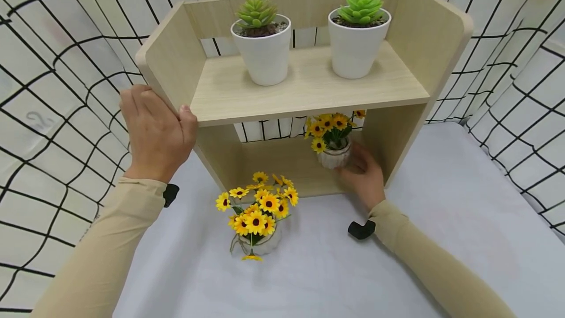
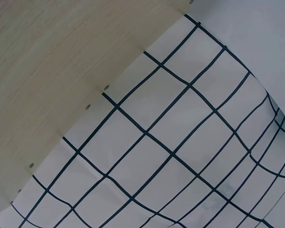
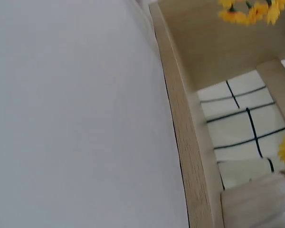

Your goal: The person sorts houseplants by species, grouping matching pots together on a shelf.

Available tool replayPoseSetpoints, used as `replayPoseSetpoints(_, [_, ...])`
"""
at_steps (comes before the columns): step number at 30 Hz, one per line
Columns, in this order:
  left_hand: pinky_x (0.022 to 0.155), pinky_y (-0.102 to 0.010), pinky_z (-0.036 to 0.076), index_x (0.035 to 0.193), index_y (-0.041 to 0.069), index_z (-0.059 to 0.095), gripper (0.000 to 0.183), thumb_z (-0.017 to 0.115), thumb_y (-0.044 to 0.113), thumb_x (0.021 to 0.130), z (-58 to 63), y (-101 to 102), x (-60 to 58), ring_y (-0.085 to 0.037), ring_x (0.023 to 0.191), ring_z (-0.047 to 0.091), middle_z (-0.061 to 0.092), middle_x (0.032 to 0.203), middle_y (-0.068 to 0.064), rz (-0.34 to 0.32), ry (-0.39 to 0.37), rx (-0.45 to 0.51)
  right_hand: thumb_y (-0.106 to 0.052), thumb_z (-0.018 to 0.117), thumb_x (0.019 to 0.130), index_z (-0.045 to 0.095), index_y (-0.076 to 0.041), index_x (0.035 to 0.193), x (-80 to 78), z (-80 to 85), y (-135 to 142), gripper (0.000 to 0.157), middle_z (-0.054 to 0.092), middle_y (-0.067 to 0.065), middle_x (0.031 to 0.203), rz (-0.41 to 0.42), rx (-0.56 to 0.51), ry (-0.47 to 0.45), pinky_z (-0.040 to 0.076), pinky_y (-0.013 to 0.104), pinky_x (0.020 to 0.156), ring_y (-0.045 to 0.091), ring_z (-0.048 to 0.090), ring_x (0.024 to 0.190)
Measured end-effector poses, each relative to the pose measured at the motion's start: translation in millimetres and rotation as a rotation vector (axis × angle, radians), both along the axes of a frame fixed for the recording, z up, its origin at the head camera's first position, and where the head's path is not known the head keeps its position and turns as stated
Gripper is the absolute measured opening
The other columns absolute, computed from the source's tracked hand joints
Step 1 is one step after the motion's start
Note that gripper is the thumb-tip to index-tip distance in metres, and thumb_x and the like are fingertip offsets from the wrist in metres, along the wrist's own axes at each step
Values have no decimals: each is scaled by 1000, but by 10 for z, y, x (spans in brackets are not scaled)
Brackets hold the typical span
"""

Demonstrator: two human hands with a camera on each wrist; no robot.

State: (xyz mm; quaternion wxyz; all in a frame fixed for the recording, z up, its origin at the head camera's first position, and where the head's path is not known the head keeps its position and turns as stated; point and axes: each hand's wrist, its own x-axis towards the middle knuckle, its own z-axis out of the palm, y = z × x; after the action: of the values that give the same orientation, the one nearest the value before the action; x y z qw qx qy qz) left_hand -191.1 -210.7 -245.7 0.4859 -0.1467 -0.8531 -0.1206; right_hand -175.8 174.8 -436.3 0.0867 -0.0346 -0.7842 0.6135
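Observation:
A light wooden two-tier shelf (image 1: 309, 85) stands on the white-covered table. My left hand (image 1: 156, 129) grips its left side panel, with the thumb at the front edge. In the left wrist view only the panel's outer face (image 2: 61, 61) shows, not the hand. Inside the lower compartment, toward the right, my right hand (image 1: 365, 173) holds a small whitish pot of yellow artificial sunflowers (image 1: 334, 156) by its right side. The right wrist view catches part of this pot (image 3: 256, 204). A second pot of sunflowers (image 1: 260, 215) sits on the table before the shelf.
On the upper tier stand two white pots with green succulents, a left one (image 1: 265, 58) and a right one (image 1: 358, 48). Black wire grid (image 1: 75, 112) surrounds the table (image 1: 318, 269) at the back and sides.

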Motion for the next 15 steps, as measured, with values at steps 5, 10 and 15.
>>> replayPoseSetpoints(5, [87,-55,22,108,-10,38,43,31,31,95,11,-7,0,-46,99,32,44,109,-35,3,-6,-2,-19,79,87,48,-14,151,197,-6,-98,72,56,8,150,-14,-43,-28,46,26,108,26,56,135])
replayPoseSetpoints(10, [87,-56,21,109,-10,38,44,31,31,95,13,-9,4,-47,99,32,44,110,-35,0,-12,0,-14,80,86,53,-8,145,394,12,-267,65,59,14,143,18,-82,-35,48,18,100,29,59,131])
replayPoseSetpoints(15, [87,-55,22,110,-11,38,45,30,31,96,8,3,18,-47,100,32,44,112,-36,0,-26,-6,-12,82,84,56,-5,142,583,-10,-419,63,61,16,141,81,-95,-67,51,35,109,29,62,127])
